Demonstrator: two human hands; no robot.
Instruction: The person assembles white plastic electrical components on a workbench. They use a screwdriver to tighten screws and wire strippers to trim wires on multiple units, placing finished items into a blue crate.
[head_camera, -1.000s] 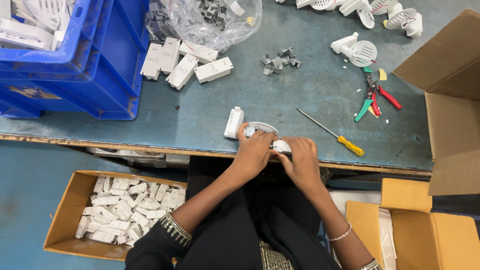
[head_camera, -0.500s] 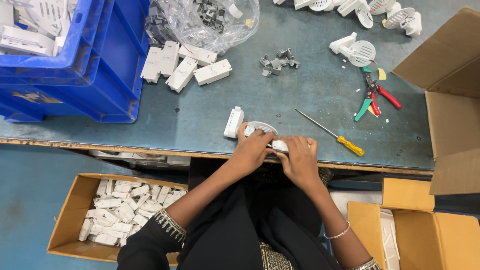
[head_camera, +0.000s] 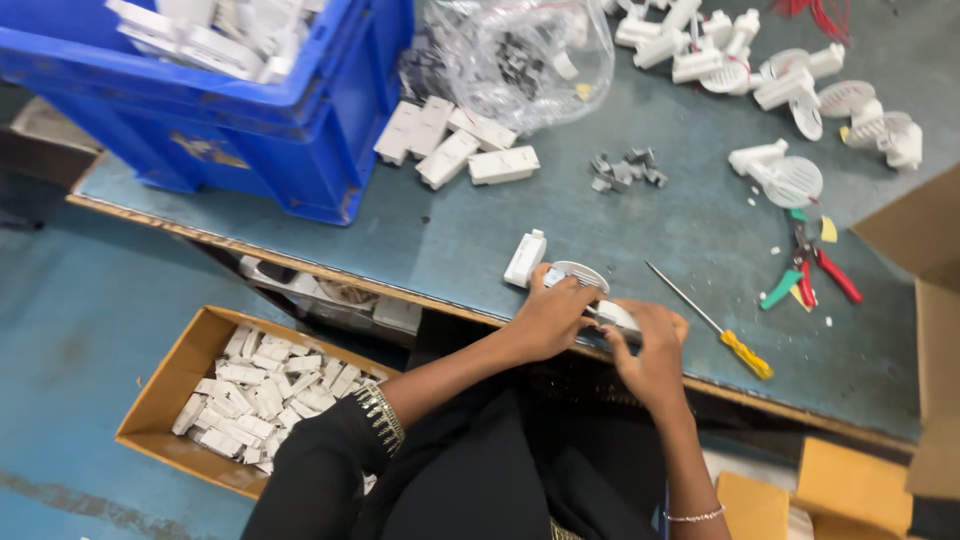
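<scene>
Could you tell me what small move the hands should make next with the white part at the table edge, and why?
Probably press the two white pieces together: both hands, left and right, already close on the white part at the table edge, and the screwdriver lies untouched beside them.

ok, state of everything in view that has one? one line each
left hand: closed on the white plastic part
right hand: gripping the same part at the table edge
screwdriver: lying flat, untouched
pliers: lying on the table, handles spread
plastic bag: open, small parts inside
blue crate: filled with white parts
cardboard box: open on the floor, partly filled
</scene>
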